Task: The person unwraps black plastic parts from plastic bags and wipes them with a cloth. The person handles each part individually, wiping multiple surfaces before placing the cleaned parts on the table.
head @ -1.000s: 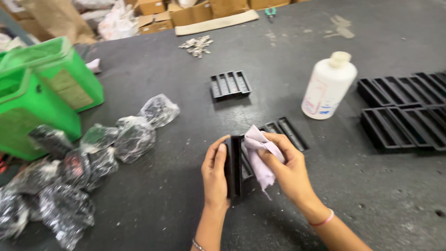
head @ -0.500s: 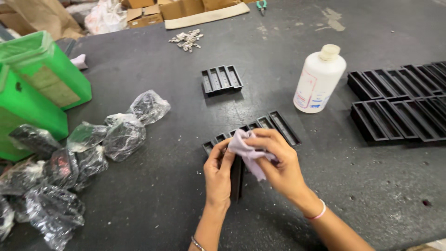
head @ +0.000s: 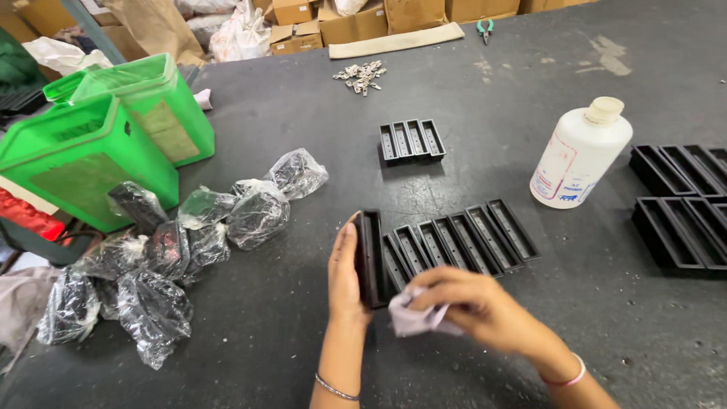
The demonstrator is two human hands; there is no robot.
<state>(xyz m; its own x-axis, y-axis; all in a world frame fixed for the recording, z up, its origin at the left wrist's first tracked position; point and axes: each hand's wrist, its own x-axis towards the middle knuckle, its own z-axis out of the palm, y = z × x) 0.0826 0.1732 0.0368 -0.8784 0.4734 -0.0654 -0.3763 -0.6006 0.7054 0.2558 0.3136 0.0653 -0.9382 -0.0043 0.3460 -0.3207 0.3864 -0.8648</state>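
Black plastic tray [head: 371,257], narrow and stood on edge, is near the table's [head: 303,113] near edge, a little left of its middle. The left hand [head: 344,276] presses flat against its left side, fingers together and pointing away. The right hand [head: 469,307] pinches a crumpled pale cloth [head: 413,318] in curled fingers against the tray's lower end. Just beyond, a row of black trays [head: 462,242] lies flat, touching the held one. Clear bags holding dark parts [head: 189,242] lie toward the left edge, beside two green bins [head: 98,144]. Farther right stands a white bottle [head: 579,155], with more black trays [head: 681,204] at the right edge. A small black tray set [head: 411,141] lies mid-table, and metal bits [head: 361,76] near the far edge.
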